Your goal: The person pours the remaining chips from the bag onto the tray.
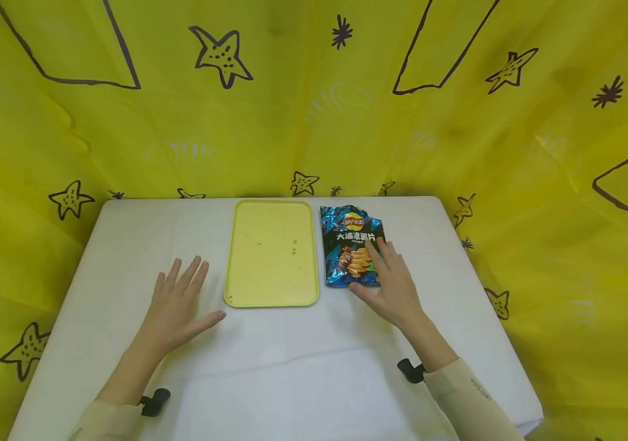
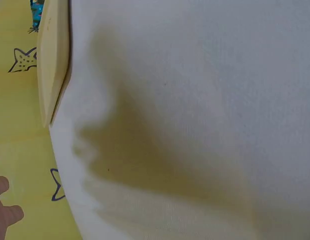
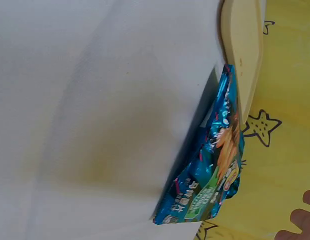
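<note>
A blue and black bag of potato chips (image 1: 351, 245) lies flat on the table, right of a yellow tray (image 1: 272, 254). Above the bag's lower right part is my right hand (image 1: 391, 282), fingers spread, holding nothing. In the right wrist view its fingertips (image 3: 301, 220) show at the lower right, apart from the chip bag (image 3: 210, 165). To the left of the tray hovers my left hand (image 1: 176, 309), fingers spread and thumb toward the tray, touching nothing. Part of the left fingers (image 2: 3, 200) appears at the left wrist view's edge.
A white cloth covers the table (image 1: 292, 380). Small dark crumbs (image 1: 294, 248) lie on the tray. Behind and beside the table hangs a yellow curtain (image 1: 270, 122) with star drawings. Black straps with mounts sit at both wrists.
</note>
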{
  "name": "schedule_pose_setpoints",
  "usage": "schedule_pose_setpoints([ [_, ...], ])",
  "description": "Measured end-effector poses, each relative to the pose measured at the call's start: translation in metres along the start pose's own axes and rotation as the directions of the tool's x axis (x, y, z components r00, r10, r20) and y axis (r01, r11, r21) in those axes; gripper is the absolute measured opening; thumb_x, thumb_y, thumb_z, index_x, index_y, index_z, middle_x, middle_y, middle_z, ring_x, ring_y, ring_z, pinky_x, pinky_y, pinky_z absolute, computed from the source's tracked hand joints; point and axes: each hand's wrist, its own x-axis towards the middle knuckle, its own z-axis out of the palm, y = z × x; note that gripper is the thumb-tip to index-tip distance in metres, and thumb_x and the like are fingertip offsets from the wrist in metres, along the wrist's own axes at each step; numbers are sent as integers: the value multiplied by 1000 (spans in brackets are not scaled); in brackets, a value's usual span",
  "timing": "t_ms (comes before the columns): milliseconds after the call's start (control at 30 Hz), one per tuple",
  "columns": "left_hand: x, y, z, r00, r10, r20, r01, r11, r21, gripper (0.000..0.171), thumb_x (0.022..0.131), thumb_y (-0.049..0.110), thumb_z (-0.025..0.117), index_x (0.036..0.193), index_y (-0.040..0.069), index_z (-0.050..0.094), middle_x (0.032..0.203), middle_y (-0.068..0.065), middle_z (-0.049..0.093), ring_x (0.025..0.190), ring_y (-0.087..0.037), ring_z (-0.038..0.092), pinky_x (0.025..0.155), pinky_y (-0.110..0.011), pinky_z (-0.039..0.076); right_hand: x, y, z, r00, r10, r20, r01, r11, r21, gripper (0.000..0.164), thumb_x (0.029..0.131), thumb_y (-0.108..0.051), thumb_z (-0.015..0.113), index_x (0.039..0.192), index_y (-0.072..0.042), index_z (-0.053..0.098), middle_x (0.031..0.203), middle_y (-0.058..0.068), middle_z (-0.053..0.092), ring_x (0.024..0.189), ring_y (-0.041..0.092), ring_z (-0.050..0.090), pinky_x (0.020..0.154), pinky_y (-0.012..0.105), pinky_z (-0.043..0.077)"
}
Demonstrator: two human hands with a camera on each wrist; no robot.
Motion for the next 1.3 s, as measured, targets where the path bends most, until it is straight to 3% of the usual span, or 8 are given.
schedule_pose_setpoints([
  [167, 7, 2, 9, 999, 31, 21, -31, 999, -31, 98, 72, 67, 60, 146, 14, 25, 149, -9, 26, 136, -41, 15, 101, -65, 13, 3, 10, 10, 1000, 26, -16, -26, 999, 21, 88, 79, -65, 53, 148, -25, 17, 153, 6, 14, 139, 31, 13, 107, 54, 17],
  [433, 19, 3, 24, 990, 135, -48, -138, 989, -59, 91, 71, 62, 63, 139, 8, 39, 142, -10, 39, 132, -39, 27, 100, -59, 24, 3, 25, 27, 995, 98, -11, -97, 993, 63, 85, 80, -65, 51, 148, -25, 18, 152, 8, 19, 138, 31, 16, 103, 57, 23],
  [500, 22, 2, 29, 992, 126, -10, -126, 990, -61, 95, 70, 66, 62, 140, 7, 37, 143, -11, 37, 132, -40, 26, 100, -60, 23, 4, 29, 30, 993, 121, 1, -121, 989, 80, 83, 81, -64, 51, 148, -25, 18, 152, 8, 19, 138, 31, 17, 102, 58, 23],
  [600, 25, -1, 38, 991, 88, 104, -81, 995, -64, 105, 69, 74, 56, 145, 10, 25, 148, -11, 27, 134, -41, 19, 100, -62, 19, 8, 36, 36, 985, 171, 28, -174, 978, 112, 80, 83, -61, 51, 147, -25, 19, 152, 7, 20, 137, 32, 19, 102, 58, 24],
  [733, 27, -8, 48, 971, 43, 237, -31, 998, -52, 115, 66, 80, 52, 148, 13, 10, 153, -8, 12, 137, -39, 9, 103, -62, 11, 14, 44, 45, 971, 232, 63, -239, 953, 183, 76, 86, -58, 49, 148, -27, 17, 151, 8, 20, 136, 33, 21, 102, 59, 23],
  [900, 25, -21, 57, 949, 32, 314, -41, 999, 24, 123, 62, 85, 47, 148, 10, 1, 154, -8, 3, 139, -35, 0, 106, -58, 2, 21, 52, 57, 957, 268, 110, -287, 925, 248, 75, 86, -61, 45, 147, -28, 16, 151, 7, 21, 136, 31, 20, 104, 56, 21],
  [1133, 29, -24, 65, 956, 43, 289, -61, 997, 54, 125, 60, 88, 43, 148, 12, 0, 155, -6, 2, 139, -32, -3, 106, -57, -3, 22, 62, 64, 945, 311, 99, -326, 906, 271, 72, 88, -54, 49, 147, -24, 19, 151, 10, 20, 136, 33, 19, 106, 55, 19],
  [1300, 29, -22, 77, 968, 22, 250, -48, 994, 100, 121, 63, 88, 39, 148, 13, -1, 155, -5, 2, 140, -31, -1, 106, -58, -4, 21, 71, 64, 920, 376, 106, -389, 857, 337, 69, 90, -52, 47, 147, -21, 20, 150, 13, 20, 136, 34, 19, 105, 55, 19],
])
